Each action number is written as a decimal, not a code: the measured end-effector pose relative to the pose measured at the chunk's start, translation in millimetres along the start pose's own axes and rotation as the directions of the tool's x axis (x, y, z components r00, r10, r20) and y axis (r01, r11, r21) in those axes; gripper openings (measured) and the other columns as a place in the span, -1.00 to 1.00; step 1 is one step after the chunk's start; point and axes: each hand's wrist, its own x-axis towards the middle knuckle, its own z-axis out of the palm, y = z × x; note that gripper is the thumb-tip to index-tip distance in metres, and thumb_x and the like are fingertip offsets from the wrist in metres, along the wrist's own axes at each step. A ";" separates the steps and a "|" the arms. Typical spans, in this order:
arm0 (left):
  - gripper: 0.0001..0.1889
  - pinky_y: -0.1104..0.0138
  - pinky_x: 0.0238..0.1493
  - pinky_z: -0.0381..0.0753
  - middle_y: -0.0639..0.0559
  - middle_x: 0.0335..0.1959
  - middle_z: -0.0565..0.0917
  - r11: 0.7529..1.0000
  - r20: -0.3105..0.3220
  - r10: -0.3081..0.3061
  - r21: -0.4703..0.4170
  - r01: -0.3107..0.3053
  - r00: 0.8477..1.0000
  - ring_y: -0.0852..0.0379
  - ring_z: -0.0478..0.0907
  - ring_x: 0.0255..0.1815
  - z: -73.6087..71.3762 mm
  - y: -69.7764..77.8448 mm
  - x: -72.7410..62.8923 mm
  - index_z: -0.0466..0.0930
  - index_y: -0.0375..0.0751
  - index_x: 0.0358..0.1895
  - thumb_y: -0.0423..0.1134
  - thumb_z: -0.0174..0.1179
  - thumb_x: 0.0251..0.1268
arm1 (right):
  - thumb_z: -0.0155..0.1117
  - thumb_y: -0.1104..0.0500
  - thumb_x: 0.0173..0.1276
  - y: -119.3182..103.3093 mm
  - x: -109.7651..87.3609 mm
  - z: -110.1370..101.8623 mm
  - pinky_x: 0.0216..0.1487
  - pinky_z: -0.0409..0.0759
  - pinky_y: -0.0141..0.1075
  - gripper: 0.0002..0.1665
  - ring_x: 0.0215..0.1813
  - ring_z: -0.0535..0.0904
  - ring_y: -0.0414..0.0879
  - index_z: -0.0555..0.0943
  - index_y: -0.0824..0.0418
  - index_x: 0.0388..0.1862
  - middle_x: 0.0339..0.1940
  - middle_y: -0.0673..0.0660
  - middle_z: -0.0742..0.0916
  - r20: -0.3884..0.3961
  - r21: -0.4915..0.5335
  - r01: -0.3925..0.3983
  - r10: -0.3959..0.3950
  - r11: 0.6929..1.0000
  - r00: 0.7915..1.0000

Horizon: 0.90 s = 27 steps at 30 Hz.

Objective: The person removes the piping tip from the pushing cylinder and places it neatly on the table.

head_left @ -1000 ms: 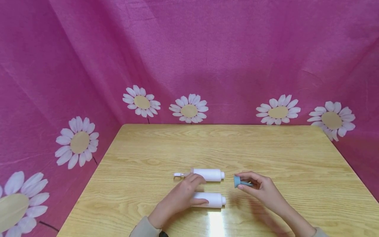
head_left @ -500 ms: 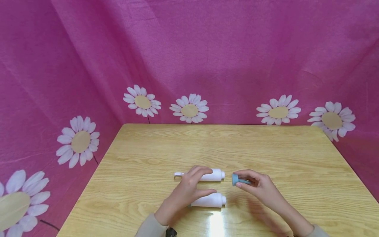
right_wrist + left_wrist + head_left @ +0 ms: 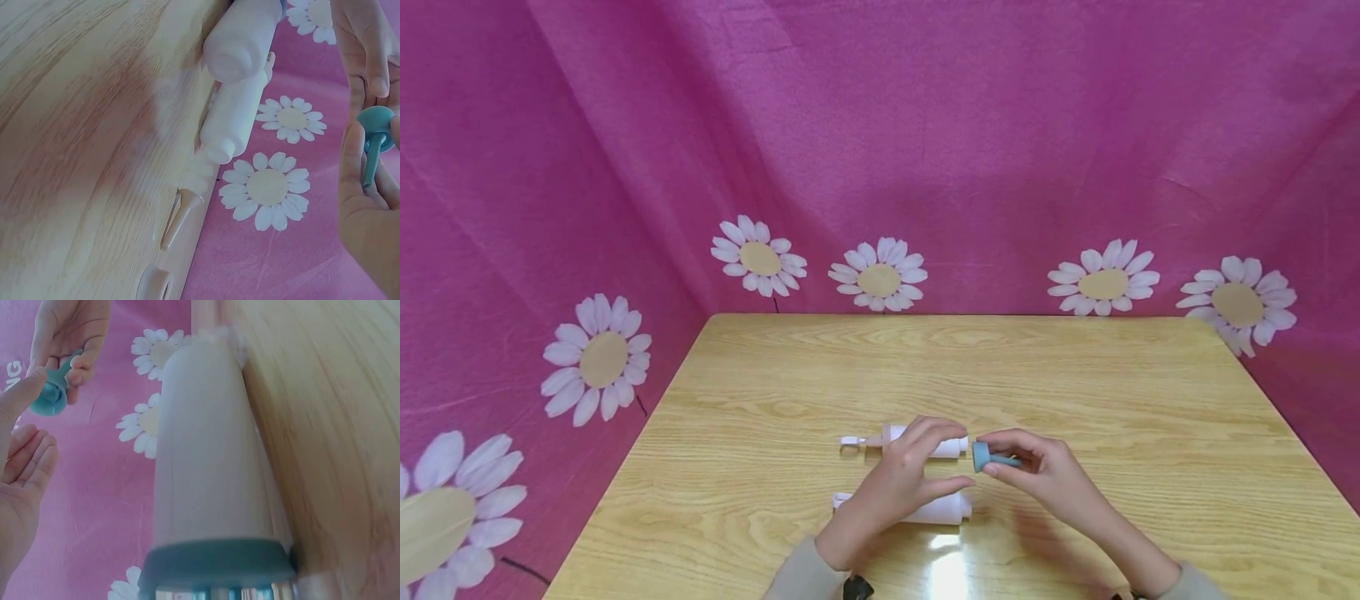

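Note:
My right hand (image 3: 1056, 477) pinches a small teal cup-shaped piece with a thin stem (image 3: 981, 457) between thumb and fingers. Its round face points left and the stem lies back toward the palm. My left hand (image 3: 906, 471) is just left of the piece, thumb and fingers spread apart with nothing between them. Beneath the left hand lie two white bottles on their sides, a far bottle (image 3: 949, 448) and a near bottle (image 3: 942, 510), necks to the right. The left hand hides part of both. A teal collar (image 3: 219, 562) rings the near bottle's end in the left wrist view.
Both bottles lie on the wood-grain table (image 3: 1075, 383). A pinkish lid with a white loop (image 3: 853, 441) sticks out left of the far bottle. A pale flared piece (image 3: 181, 215) and a ring (image 3: 155, 284) show in the right wrist view. A pink flowered curtain (image 3: 985, 167) hangs behind.
My left hand has moved right, from over the bottles' left ends toward the teal piece. My right hand has shifted slightly left with the piece, narrowing the gap between the hands.

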 end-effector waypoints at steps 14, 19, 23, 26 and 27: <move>-0.59 0.60 0.18 0.52 0.06 -0.04 0.65 1.000 0.019 -0.009 -0.014 0.009 1.000 0.20 0.58 0.05 3.5 3.0 2.5 0.58 -0.19 0.01 -0.20 0.46 0.08 | 0.35 0.21 0.31 1.0 4.2 5.6 -0.13 0.73 -0.41 -0.69 -0.12 0.69 -0.29 0.65 0.27 0.01 -0.05 0.21 0.75 0.029 0.014 0.056 -0.057 0.998 0.998; -0.58 0.60 0.18 0.53 0.03 -0.04 0.66 1.000 0.015 -0.009 -0.021 0.009 1.000 0.18 0.60 0.04 2.8 2.7 2.7 0.57 -0.21 0.00 -0.22 0.46 0.08 | 0.34 0.19 0.32 0.9 3.7 4.0 -0.10 0.72 -0.41 -0.68 -0.10 0.69 -0.24 0.65 0.26 0.02 -0.04 0.19 0.75 0.046 0.023 0.044 -0.045 0.999 0.998; -0.57 0.59 0.17 0.54 -0.01 -0.05 0.66 1.000 0.001 0.004 -0.009 -0.004 1.000 0.17 0.63 0.02 0.9 1.3 3.3 0.57 -0.24 0.01 -0.24 0.47 0.06 | 0.33 0.20 0.33 2.7 1.7 1.7 -0.09 0.72 -0.41 -0.71 -0.08 0.69 -0.26 0.65 0.23 0.01 -0.05 0.15 0.75 0.053 0.028 0.024 -0.025 0.999 0.998; -0.57 0.59 0.16 0.55 -0.02 -0.05 0.66 1.000 0.002 -0.008 -0.024 0.008 1.000 0.15 0.64 0.02 -1.7 0.6 4.0 0.56 -0.25 0.00 -0.26 0.47 0.05 | 0.32 0.24 0.33 4.6 0.2 0.5 -0.11 0.73 -0.39 -0.73 -0.12 0.70 -0.29 0.66 0.24 0.00 -0.08 0.11 0.76 0.049 0.038 0.016 -0.017 0.999 0.999; -0.57 0.59 0.16 0.55 -0.02 -0.06 0.66 0.999 0.005 -0.016 -0.031 0.016 1.000 0.15 0.64 0.02 -2.6 0.3 4.1 0.56 -0.26 0.00 -0.26 0.47 0.05 | 0.31 0.25 0.34 5.3 -0.1 0.2 -0.12 0.74 -0.38 -0.74 -0.14 0.70 -0.28 0.65 0.27 0.00 -0.10 0.09 0.76 0.052 0.047 0.018 -0.020 0.999 0.998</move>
